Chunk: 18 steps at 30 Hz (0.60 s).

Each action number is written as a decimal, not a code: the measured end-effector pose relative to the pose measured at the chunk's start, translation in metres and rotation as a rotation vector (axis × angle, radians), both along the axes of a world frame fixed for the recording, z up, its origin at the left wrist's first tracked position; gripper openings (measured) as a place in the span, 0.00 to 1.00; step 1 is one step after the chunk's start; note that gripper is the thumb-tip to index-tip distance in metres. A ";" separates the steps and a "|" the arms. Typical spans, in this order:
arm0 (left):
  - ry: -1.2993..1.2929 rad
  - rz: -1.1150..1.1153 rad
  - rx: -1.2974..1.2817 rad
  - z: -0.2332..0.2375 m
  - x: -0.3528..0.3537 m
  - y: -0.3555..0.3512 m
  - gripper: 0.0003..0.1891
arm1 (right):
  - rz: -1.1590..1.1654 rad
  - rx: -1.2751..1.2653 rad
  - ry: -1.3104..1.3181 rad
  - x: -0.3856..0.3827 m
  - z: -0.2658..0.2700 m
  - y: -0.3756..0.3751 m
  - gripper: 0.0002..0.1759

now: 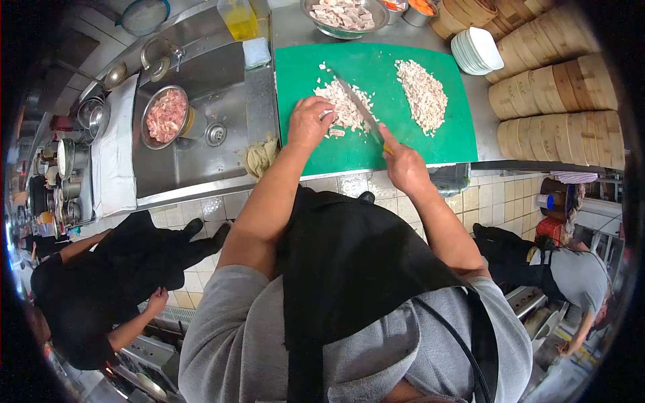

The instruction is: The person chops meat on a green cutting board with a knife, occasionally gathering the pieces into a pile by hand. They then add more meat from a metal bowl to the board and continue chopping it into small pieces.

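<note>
My right hand (408,168) grips the yellow handle of a kitchen knife (359,103). The long blade points away from me and lies across a loose pile of pale chopped meat (342,101). At the left side of that pile, my left hand (311,124) has its fingers curled together against the meat; what they hold, if anything, is hidden. A larger strip of meat (336,133) lies just beside it. Under everything is a green cutting board (376,151). Toward its right side sits a second, finely chopped heap of meat (423,97).
Behind the board stands a metal bowl (346,30) of meat strips. White dishes (476,52) and bamboo steamers (551,91) are stacked at right. The sink (215,161) holds a bowl of raw meat (166,115). Other people work at left (94,289) and right (578,275).
</note>
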<state>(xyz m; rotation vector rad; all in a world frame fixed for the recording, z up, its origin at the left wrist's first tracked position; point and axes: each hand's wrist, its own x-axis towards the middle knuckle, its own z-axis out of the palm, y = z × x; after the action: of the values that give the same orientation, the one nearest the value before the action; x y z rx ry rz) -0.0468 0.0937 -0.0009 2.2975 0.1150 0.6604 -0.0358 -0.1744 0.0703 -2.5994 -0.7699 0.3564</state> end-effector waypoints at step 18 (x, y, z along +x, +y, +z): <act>-0.018 -0.005 -0.046 -0.008 -0.002 -0.002 0.07 | 0.007 0.140 -0.077 0.003 -0.001 -0.002 0.40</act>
<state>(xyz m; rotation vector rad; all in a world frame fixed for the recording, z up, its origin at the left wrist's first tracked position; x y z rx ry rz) -0.0485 0.0915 -0.0090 2.2463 0.1148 0.6693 -0.0327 -0.1766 0.0697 -2.4915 -0.8008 0.1971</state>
